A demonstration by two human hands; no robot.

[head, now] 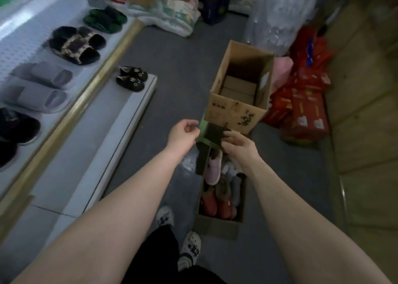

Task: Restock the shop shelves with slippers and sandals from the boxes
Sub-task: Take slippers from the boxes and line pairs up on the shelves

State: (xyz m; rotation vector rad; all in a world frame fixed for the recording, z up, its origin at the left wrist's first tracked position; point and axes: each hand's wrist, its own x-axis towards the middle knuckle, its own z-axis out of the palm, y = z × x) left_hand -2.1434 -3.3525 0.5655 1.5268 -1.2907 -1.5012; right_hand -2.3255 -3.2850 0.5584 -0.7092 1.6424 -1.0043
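A low green cardboard box [217, 226] stands on the floor in front of me, filled with pink, red and grey-blue fluffy slippers [213, 169]. Its far flap [212, 134], green outside and dark inside, stands up between my hands. My left hand [183, 136] has curled fingers at the flap's left edge and pinches it. My right hand [239, 148] grips the flap's right side, fingers over its top. On the left, the white shelves [64, 132] carry grey slides [41, 89], black furry slippers [75, 44], green ones [105, 18] and small black cat-face slippers [132, 79].
A tall open brown carton [237, 111] with smaller boxes inside stands just behind the low box. Red packages [305, 102] pile up on the right against a wall. Bags and boxes [172, 10] crowd the far end of the grey floor. My feet [183, 236] are beside the box.
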